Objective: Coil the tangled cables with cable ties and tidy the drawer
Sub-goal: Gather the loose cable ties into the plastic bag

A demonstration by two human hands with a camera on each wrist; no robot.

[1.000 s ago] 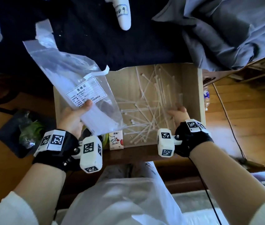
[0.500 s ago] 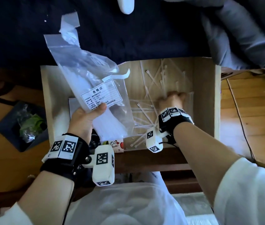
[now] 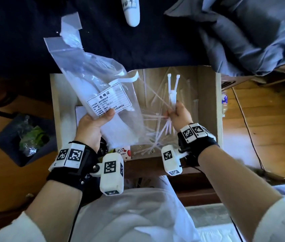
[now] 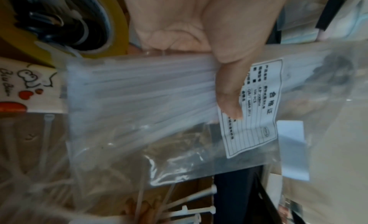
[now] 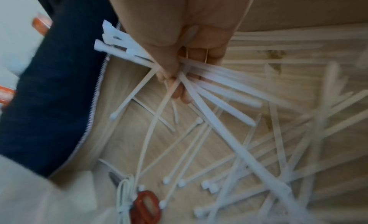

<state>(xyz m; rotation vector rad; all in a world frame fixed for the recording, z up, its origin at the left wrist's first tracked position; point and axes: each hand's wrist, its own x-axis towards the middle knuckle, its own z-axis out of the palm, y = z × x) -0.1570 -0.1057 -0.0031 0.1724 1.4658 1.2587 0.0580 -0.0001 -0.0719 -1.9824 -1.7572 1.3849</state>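
Note:
An open wooden drawer lies below me with several loose white cable ties strewn over its floor. My left hand grips a clear plastic bag of cable ties, thumb on its white label, held tilted above the drawer's left half. My right hand clutches a bunch of cable ties, lifted off the drawer floor, heads pointing away from me. A coiled black cable shows near the left palm.
Red-handled scissors and a thin white cord lie in one drawer corner. A small cartoon-printed box sits at the drawer's near edge. Dark fabric and grey cloth lie beyond it; a black tray stands at left.
My right hand has closed on a bunch of ties and lifted them off the drawer floor. The left hand still holds the bag, tilted slightly further.

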